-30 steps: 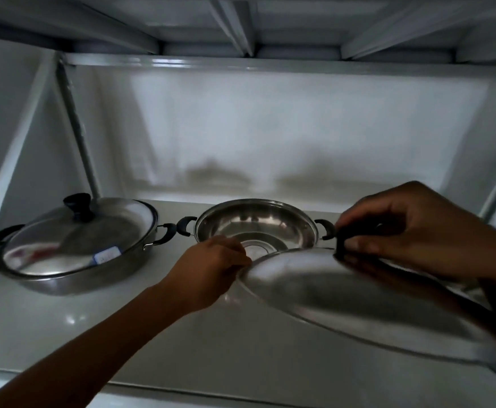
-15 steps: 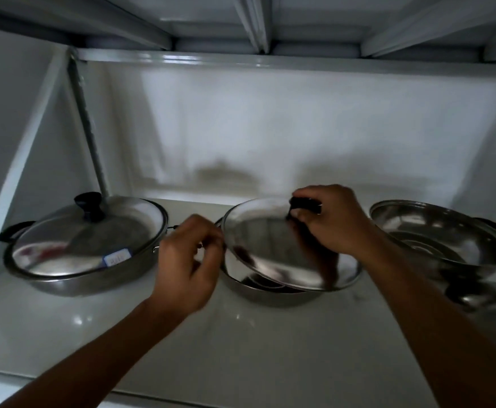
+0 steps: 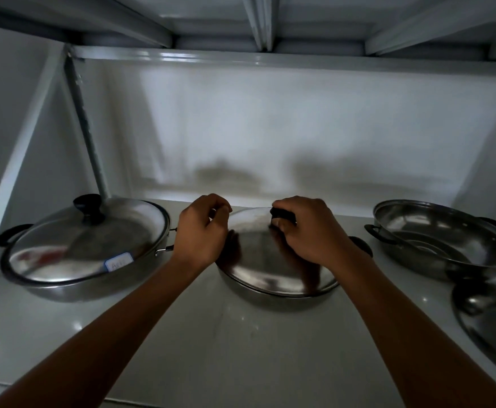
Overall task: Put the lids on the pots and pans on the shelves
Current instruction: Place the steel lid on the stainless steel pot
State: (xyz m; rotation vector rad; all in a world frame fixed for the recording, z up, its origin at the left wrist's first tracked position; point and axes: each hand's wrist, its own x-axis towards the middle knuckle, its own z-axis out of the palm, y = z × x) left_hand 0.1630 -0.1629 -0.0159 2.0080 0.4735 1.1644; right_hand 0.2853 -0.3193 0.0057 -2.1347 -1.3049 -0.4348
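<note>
**Now seat the middle lid**

Gently does it — the lid (image 3: 270, 260) lies over the middle pan (image 3: 279, 293) on the shelf (image 3: 240, 348), seemingly not quite centred. Best to lower it level by the knob (image 3: 282, 214) and let the rim drop in all round before letting go. The right hand (image 3: 311, 231) is curled over the knob, gripping it, wrist arched. The left hand (image 3: 202, 231) is bent at the pan's left edge, fingers closed — on the lid's edge or the pan's handle, I cannot tell.
</note>
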